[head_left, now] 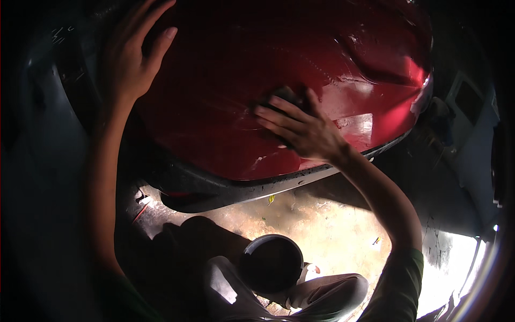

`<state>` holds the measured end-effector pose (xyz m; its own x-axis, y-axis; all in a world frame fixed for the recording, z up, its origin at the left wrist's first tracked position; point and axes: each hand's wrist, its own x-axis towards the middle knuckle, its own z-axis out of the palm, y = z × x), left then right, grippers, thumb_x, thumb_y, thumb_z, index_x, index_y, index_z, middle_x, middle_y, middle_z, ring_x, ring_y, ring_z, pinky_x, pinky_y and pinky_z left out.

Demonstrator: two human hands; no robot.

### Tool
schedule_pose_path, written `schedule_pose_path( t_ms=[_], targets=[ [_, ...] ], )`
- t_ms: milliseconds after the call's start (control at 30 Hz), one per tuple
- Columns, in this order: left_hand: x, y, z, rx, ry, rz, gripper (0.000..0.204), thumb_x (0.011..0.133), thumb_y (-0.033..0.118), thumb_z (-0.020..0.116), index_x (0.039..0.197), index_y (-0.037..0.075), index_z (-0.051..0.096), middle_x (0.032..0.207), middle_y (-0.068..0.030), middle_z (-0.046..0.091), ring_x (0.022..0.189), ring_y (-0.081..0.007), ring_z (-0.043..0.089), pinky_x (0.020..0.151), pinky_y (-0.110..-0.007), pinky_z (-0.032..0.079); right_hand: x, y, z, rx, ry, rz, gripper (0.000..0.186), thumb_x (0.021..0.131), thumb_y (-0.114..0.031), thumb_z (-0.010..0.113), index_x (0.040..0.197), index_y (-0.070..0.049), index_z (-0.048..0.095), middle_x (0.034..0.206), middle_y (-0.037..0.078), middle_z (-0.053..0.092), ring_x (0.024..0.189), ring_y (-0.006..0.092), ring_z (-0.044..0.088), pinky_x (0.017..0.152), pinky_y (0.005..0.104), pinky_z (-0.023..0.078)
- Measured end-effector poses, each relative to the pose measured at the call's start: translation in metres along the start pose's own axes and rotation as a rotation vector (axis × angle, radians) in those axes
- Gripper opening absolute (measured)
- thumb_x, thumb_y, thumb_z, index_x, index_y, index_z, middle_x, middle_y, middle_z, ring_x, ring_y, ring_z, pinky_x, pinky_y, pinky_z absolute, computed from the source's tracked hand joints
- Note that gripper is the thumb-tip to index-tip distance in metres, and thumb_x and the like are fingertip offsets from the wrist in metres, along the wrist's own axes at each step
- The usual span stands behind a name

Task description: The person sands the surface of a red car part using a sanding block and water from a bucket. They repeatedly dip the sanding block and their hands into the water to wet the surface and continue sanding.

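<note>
A glossy red car body panel fills the upper middle, with wet-looking marks and light reflections on it. My right hand lies on the panel with its fingers over a dark pad, pressing it to the red surface. Most of the pad is hidden under the fingers; whether it is a sponge or sandpaper I cannot tell. At the upper left, my left hand has its fingers stretched and its thumb apart, holding nothing. It is at the panel's left side, and whether the palm touches is too dark to see.
Dark trim runs along the panel's lower edge. Between my bent legs stands a round black bucket on the sunlit floor. A small yellow-green leaf lies beneath the trim. Deep shadow covers the left side.
</note>
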<state>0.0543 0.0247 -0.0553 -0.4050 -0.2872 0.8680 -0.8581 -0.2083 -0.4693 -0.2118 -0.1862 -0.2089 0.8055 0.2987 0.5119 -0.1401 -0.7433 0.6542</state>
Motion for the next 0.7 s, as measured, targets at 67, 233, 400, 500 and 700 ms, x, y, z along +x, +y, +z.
schedule_pose_path(
  t_ms=[67, 233, 400, 500, 700],
  targets=[
    [0.010, 0.023, -0.013, 0.000, -0.078, -0.282, 0.042, 0.092, 0.029, 0.062, 0.130, 0.011, 0.062, 0.150, -0.0134, 0.047, 0.140, -0.0338, 0.041, 0.115, -0.050, 0.032, -0.084, 0.035, 0.010, -0.160, -0.078, -0.039, 0.064, 0.088, -0.042, 0.064, 0.147, -0.030, 0.044, 0.158, -0.011, 0.035, 0.149, 0.0110, 0.025, 0.116, 0.0637, 0.027],
    [0.005, 0.018, -0.006, 0.010, -0.081, -0.270, 0.045, 0.095, 0.034, 0.061, 0.135, 0.014, 0.060, 0.150, -0.0133, 0.047, 0.141, -0.0339, 0.040, 0.115, -0.048, 0.032, 0.025, -0.011, -0.007, 0.023, -0.074, -0.209, 0.066, 0.090, -0.041, 0.061, 0.152, -0.027, 0.039, 0.164, -0.009, 0.022, 0.152, 0.0116, 0.014, 0.123, 0.0544, 0.017],
    [-0.009, 0.007, 0.009, -0.104, 0.005, -0.201, 0.045, 0.097, 0.037, 0.059, 0.136, 0.014, 0.059, 0.150, -0.0140, 0.047, 0.142, -0.0350, 0.039, 0.115, -0.049, 0.033, 0.095, -0.072, 0.004, -0.086, 0.012, -0.272, 0.065, 0.092, -0.047, 0.055, 0.152, -0.027, 0.039, 0.165, -0.007, 0.020, 0.152, 0.0121, 0.015, 0.124, 0.0526, 0.010],
    [-0.014, 0.005, 0.000, -0.024, -0.007, -0.202, 0.046, 0.097, 0.039, 0.059, 0.136, 0.015, 0.059, 0.150, -0.0138, 0.047, 0.142, -0.0343, 0.039, 0.116, -0.049, 0.033, 0.015, -0.031, 0.005, -0.004, -0.039, -0.203, 0.062, 0.089, -0.046, 0.059, 0.146, -0.027, 0.047, 0.161, -0.011, 0.030, 0.149, 0.0088, 0.024, 0.122, 0.0557, 0.018],
    [0.002, 0.016, 0.002, -0.011, 0.024, -0.258, 0.046, 0.098, 0.043, 0.057, 0.136, 0.018, 0.059, 0.149, -0.0128, 0.048, 0.141, -0.0336, 0.040, 0.114, -0.049, 0.035, 0.017, -0.013, -0.016, -0.029, -0.097, -0.187, 0.063, 0.085, -0.045, 0.066, 0.144, -0.030, 0.049, 0.157, -0.012, 0.036, 0.146, 0.0089, 0.029, 0.118, 0.0566, 0.026]
  ],
)
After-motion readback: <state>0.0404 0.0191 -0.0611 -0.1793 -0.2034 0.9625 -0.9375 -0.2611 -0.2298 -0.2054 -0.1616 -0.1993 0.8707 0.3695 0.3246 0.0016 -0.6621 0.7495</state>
